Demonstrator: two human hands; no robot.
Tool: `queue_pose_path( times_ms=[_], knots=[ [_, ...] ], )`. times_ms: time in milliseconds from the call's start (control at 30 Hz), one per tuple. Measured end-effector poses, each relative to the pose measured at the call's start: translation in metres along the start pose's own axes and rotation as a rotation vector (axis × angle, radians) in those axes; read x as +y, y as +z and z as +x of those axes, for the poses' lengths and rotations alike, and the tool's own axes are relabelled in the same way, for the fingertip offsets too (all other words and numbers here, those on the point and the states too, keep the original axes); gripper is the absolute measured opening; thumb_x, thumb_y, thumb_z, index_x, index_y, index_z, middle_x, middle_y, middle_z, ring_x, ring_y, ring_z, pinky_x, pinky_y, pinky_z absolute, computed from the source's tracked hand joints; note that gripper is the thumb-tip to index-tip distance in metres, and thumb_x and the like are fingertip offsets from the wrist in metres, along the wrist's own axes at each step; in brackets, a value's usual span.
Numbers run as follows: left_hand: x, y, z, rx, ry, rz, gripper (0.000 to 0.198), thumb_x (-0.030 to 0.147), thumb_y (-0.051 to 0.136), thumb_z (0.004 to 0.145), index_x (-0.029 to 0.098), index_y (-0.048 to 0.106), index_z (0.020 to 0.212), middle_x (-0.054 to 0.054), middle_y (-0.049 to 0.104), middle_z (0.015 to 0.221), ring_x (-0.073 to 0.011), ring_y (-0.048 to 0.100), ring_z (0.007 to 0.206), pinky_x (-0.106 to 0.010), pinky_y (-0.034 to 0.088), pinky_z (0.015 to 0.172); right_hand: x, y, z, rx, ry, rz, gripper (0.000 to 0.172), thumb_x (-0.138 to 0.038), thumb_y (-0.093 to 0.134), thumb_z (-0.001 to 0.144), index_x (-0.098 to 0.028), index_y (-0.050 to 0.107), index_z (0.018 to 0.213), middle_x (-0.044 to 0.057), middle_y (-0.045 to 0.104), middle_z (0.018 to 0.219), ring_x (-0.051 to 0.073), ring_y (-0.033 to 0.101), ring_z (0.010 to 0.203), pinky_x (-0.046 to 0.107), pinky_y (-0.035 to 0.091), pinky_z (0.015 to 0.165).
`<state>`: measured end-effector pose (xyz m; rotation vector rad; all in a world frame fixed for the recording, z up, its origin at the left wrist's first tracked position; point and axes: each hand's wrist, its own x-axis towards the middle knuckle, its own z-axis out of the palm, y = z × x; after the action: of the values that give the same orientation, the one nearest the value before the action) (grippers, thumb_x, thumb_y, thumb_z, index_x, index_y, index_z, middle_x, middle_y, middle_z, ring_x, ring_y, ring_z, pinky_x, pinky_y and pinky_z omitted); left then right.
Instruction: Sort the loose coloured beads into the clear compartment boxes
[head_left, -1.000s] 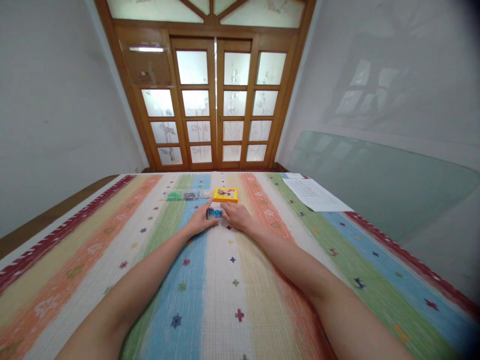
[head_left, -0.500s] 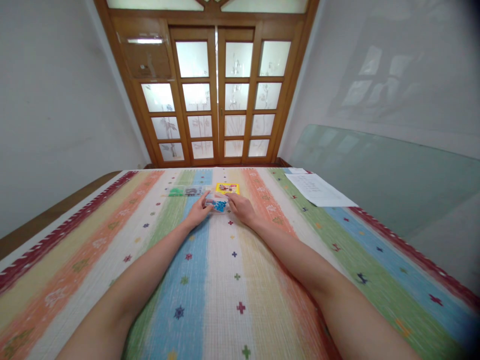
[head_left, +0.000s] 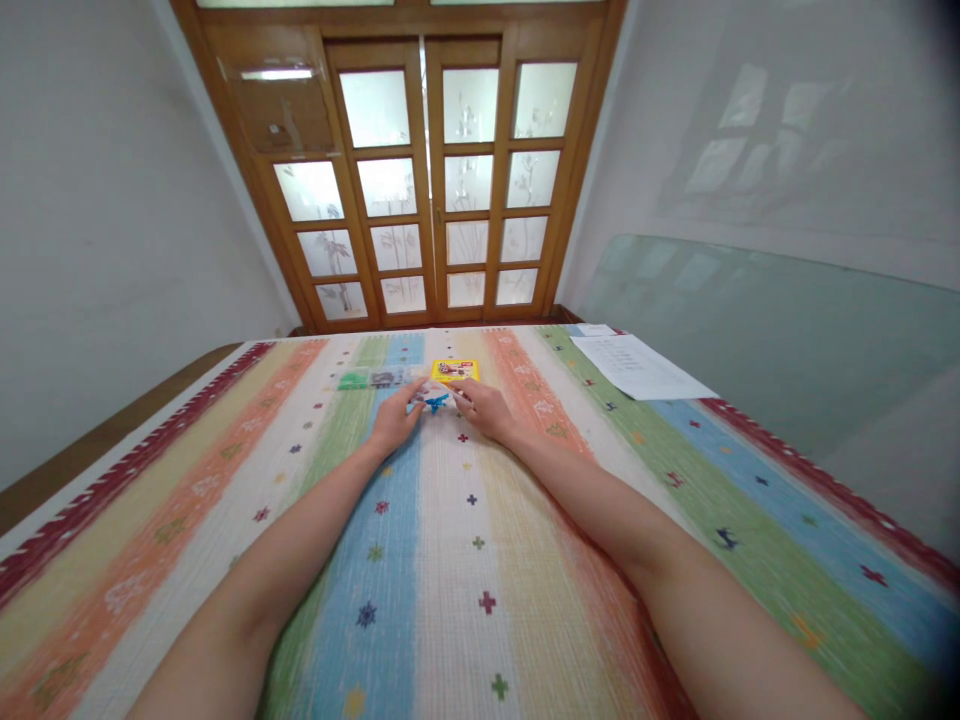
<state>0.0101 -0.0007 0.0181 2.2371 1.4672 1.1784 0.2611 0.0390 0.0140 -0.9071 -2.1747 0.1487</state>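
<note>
Left hand [head_left: 396, 417] and right hand [head_left: 484, 408], slightly apart, both pinch a clear bag [head_left: 433, 390]; blue pieces [head_left: 436, 403] show at its near edge. Yellow box [head_left: 455, 370] lies just beyond.

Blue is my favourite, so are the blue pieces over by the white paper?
No, the blue pieces are between the left hand and right hand, away from the white paper.

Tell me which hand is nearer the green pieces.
Left. The left hand is a little right of the green pieces; the right hand is farther right, beyond the left.
</note>
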Motion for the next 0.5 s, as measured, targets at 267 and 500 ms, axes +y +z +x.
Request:
queue_pose_path(
  times_ms=[267,500],
  knots=[
    [0.0005,-0.0026,-0.0014,0.009,0.129,0.134,0.053,0.024,0.053,0.103,0.026,0.052,0.156,-0.009,0.065,0.147,-0.0274,0.062,0.132,-0.046,0.048,0.115,0.0008,-0.0014,0.0,-0.073,-0.055,-0.062,0.038,-0.024,0.058,0.103,-0.024,0.063,0.141,0.01,0.068,0.138,0.025,0.065,0.126,0.037,0.053,0.104],
    [0.0046,-0.0017,0.0003,0.098,0.074,-0.061,0.048,0.026,0.062,0.099,0.026,0.062,0.147,-0.01,0.07,0.139,-0.0281,0.066,0.124,-0.047,0.049,0.114,-0.0052,-0.0066,0.0004,-0.064,-0.071,-0.029,0.05,-0.027,0.057,0.104,-0.028,0.051,0.154,0.011,0.06,0.149,0.026,0.059,0.136,0.043,0.052,0.11]
  ],
)
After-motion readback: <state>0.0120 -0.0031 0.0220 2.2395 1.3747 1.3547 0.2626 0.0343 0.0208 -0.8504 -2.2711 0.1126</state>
